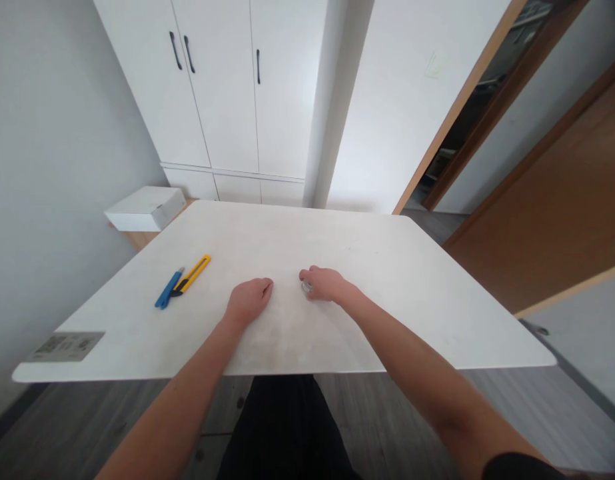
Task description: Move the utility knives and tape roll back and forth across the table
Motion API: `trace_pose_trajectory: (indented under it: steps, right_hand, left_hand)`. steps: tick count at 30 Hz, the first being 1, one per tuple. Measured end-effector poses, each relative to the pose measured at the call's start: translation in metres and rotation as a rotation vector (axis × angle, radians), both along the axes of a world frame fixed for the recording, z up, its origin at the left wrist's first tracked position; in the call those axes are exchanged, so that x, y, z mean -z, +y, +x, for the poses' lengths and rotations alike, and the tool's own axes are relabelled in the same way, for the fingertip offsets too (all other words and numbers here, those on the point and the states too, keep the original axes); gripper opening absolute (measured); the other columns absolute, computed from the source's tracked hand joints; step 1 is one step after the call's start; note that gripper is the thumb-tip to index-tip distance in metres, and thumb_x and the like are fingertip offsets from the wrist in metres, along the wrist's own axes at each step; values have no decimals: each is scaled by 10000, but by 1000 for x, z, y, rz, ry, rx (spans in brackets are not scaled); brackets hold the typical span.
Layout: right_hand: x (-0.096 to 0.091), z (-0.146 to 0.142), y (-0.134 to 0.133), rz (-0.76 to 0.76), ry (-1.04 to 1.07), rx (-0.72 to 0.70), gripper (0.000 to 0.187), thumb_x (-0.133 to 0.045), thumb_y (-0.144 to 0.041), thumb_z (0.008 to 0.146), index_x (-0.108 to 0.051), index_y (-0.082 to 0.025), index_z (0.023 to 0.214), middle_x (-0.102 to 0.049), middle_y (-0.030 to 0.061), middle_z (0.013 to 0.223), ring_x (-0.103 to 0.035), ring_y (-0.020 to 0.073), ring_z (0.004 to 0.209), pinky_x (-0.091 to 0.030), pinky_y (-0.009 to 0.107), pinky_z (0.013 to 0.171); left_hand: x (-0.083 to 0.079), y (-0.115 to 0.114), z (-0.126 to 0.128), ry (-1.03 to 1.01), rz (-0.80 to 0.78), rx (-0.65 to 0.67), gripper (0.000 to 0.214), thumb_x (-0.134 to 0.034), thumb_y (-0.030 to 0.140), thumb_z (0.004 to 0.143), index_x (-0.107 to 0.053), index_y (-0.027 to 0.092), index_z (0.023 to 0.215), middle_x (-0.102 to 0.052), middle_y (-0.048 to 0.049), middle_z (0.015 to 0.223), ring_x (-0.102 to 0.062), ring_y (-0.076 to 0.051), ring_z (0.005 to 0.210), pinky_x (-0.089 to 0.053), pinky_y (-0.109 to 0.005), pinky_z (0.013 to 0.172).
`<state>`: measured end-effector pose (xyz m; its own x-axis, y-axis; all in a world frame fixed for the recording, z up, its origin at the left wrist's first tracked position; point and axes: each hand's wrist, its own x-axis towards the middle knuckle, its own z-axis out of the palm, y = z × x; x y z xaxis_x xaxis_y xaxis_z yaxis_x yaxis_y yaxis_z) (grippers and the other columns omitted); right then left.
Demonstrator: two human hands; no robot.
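Note:
My right hand rests on the white table with its fingers closed around a small, clear, ring-shaped thing that looks like a roll of tape. The palm and fingers cover part of it. To its left, a short gap away, my left hand lies on the tabletop, fingers curled and pressed together. Whatever is inside that left hand, if anything, is hidden. Farther left lie a yellow utility knife and a blue tool with a grey tip, side by side, nearly touching at their lower ends.
A grey printed label is stuck at the table's near left corner. Beyond the left edge, a white box sits on a wooden surface. White cabinets stand behind the table, and a wooden door is at the right.

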<state>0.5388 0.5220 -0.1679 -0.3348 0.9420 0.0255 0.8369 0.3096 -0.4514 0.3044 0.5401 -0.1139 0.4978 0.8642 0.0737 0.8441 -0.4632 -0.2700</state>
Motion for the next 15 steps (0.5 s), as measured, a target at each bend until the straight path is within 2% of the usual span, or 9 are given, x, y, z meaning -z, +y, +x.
trace_pose_trajectory:
  steps: [3, 7, 10, 15]
  right_hand:
    - [1, -3, 2, 31, 15, 3, 566, -740, -369, 789, -540, -292, 1313, -594, 90, 1217, -644, 273, 1000, -459, 295, 710]
    - [5, -3, 0, 68, 15, 1, 430, -641, -279, 857, -568, -274, 1281, -611, 99, 1182, -652, 263, 979, -456, 295, 713]
    - [7, -3, 0, 95, 63, -9, 410, -584, -223, 874, -556, -265, 1281, -607, 102, 1185, -654, 243, 964, -456, 289, 721]
    - [0, -6, 0, 94, 32, 6, 413, -581, -218, 866, -563, -280, 1273, -614, 101, 1172, -659, 258, 946, -461, 299, 687]
  left_hand:
    - [0, -1, 0, 5, 15, -1, 396, -322, 371, 1011, -695, 242, 1041, -728, -52, 1068, -664, -211, 979, -453, -302, 799]
    - [0, -1, 0, 11, 32, -1, 392, -330, 379, 1012, -698, 247, 1033, -733, -42, 1053, -670, -208, 970, -452, -296, 786]
    - [0, -1, 0, 8, 25, -4, 395, -330, 386, 1013, -700, 250, 1041, -731, -45, 1072, -667, -211, 989, -453, -299, 796]
    - [0, -2, 1, 0, 14, -12, 399, -330, 390, 1011, -700, 249, 1055, -729, -53, 1082, -663, -211, 999, -452, -299, 806]
